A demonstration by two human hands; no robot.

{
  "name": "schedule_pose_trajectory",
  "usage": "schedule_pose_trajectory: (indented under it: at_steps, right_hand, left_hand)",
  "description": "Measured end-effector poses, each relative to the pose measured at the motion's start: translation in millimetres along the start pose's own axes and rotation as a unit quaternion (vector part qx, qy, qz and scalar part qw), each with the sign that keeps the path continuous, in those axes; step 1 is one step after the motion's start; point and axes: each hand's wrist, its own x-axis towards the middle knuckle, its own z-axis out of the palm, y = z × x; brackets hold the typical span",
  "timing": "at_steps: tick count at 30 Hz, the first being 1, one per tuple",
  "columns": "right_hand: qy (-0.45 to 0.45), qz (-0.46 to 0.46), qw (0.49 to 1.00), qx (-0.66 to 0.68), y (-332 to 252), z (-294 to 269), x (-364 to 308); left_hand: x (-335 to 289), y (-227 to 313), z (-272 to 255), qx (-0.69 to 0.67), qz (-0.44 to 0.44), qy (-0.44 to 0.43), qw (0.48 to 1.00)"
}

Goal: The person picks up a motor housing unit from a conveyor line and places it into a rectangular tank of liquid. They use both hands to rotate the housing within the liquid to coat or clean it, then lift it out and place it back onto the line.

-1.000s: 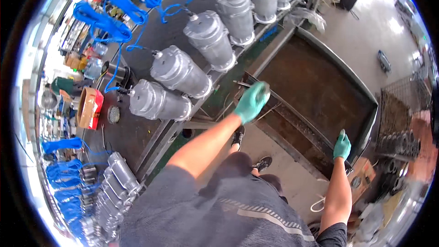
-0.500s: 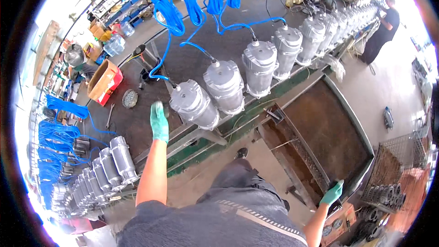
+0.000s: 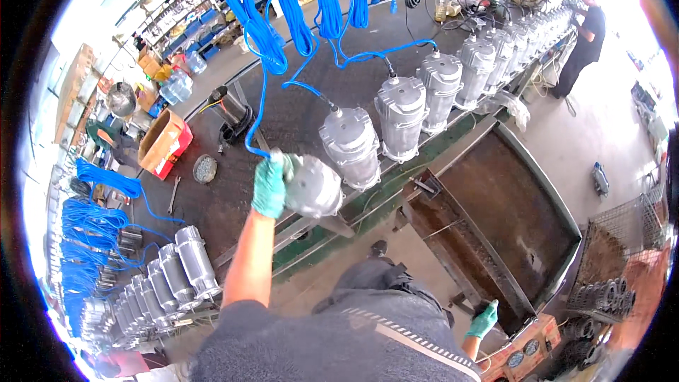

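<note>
My left hand (image 3: 271, 187), in a green glove, is closed at the cable end of the nearest silver metal motor housing (image 3: 315, 187). That housing leans at the edge of the dark workbench, and my fingers partly hide its top. A blue cable (image 3: 259, 110) runs down to it from a hanging coil. Low on the right, my right hand (image 3: 483, 320), also green-gloved, has its fingers curled beside the metal frame of a brown tray (image 3: 520, 205). What it holds, if anything, is too small to make out. A second upright housing (image 3: 351, 145) stands just right of the leaning one.
More housings line the bench edge toward a person (image 3: 583, 39) at the far right. Silver cylinders (image 3: 196, 258) lie at the left. On the bench are a wrench (image 3: 174, 194), a round dish (image 3: 205, 168), a cardboard box (image 3: 163, 143) and a dark cylindrical part (image 3: 232, 110). A wire cage (image 3: 615, 237) stands right.
My left hand has moved right onto the nearest housing's top, and that housing now leans. My right hand has dropped lower and left. The view has shifted slightly.
</note>
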Motion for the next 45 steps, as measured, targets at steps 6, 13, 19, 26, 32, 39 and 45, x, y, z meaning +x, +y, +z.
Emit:
schedule_pose_trajectory:
  at_steps: [6,13,19,26,32,39,45]
  right_hand:
    - [-0.185,0.014,0.978,-0.1,-88.3,86.1,-34.4]
    - [-0.401,0.224,0.888,0.02,-93.3,186.4,-52.0]
    - [-0.176,0.194,0.955,0.138,-103.0,168.0,-8.1]
    - [-0.07,0.129,0.986,-0.078,-71.1,127.8,40.1]
    - [-0.046,0.073,0.975,-0.204,-89.0,131.7,37.5]
    - [-0.026,-0.002,0.994,-0.108,-48.6,133.6,51.4]
    - [0.001,-0.014,0.993,-0.113,-43.7,119.0,61.8]
  left_hand:
    - [-69.0,86.5,82.8,-0.022,-0.001,-0.093,0.995]
    - [-72.7,121.1,158.9,-0.286,-0.088,-0.118,0.947]
    - [-75.5,79.7,247.0,-0.38,-0.166,-0.148,0.898]
    - [-65.2,-21.0,293.8,-0.383,-0.242,-0.235,0.86]
    - [-59.5,-45.8,287.4,-0.321,-0.268,-0.264,0.869]
    - [-50.3,-60.7,237.1,-0.092,-0.113,-0.365,0.919]
    - [56.6,72.8,129.3,0.118,0.138,-0.255,0.95]
